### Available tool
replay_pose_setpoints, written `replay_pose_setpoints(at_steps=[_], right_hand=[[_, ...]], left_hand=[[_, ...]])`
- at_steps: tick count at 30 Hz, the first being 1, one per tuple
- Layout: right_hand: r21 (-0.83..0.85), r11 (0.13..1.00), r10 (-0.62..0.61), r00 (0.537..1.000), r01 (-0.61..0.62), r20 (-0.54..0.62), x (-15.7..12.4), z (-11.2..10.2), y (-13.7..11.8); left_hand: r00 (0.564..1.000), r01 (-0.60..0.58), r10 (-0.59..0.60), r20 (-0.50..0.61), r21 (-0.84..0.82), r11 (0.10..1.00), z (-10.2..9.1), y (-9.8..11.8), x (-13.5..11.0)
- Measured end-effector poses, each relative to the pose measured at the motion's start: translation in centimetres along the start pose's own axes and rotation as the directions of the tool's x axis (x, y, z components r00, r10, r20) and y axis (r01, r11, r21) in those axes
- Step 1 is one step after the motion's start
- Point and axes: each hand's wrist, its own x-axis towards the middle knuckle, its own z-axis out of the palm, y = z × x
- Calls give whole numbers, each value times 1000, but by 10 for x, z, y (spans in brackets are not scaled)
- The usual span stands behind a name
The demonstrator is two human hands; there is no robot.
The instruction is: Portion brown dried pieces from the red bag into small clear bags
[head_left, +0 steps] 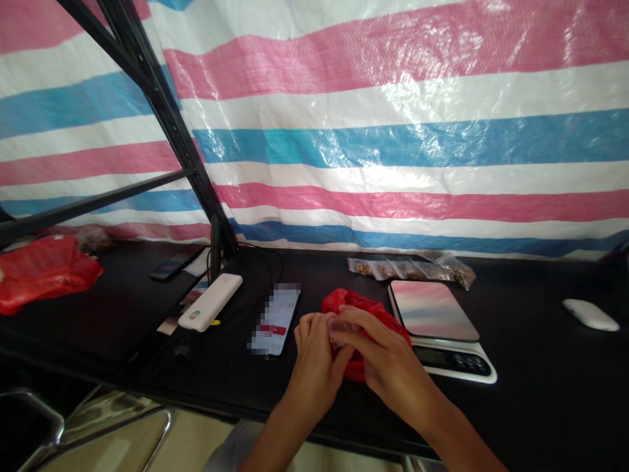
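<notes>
Both hands meet over a red plastic bag point(358, 300) on the black table. My left hand point(314, 347) is closed with its fingers curled round a small clear plastic bag point(337, 331). From the other side, my right hand point(388, 347) pinches the same clear bag near its top. Its contents are mostly hidden by the fingers. Just right of the red bag sits a flat digital kitchen scale point(435, 311) with a shiny plate. A row of small clear bags point(407, 269) with brownish bits inside lies behind the scale.
Left of my hands lie a lit smartphone point(284, 320) and a white power bank point(212, 303) with cables. A white rounded case point(590, 315) rests at the right. Another red bag point(49, 270) and a dark phone point(175, 263) are far left, beyond a black metal post point(189, 154).
</notes>
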Motion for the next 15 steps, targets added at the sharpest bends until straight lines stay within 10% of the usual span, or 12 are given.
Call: replay_pose_setpoints(at_steps=[15], right_hand=[[23,977,209,973,-212,103,5,4,-2]], left_hand=[[1000,-26,26,3,61,998,-1,-4,1]])
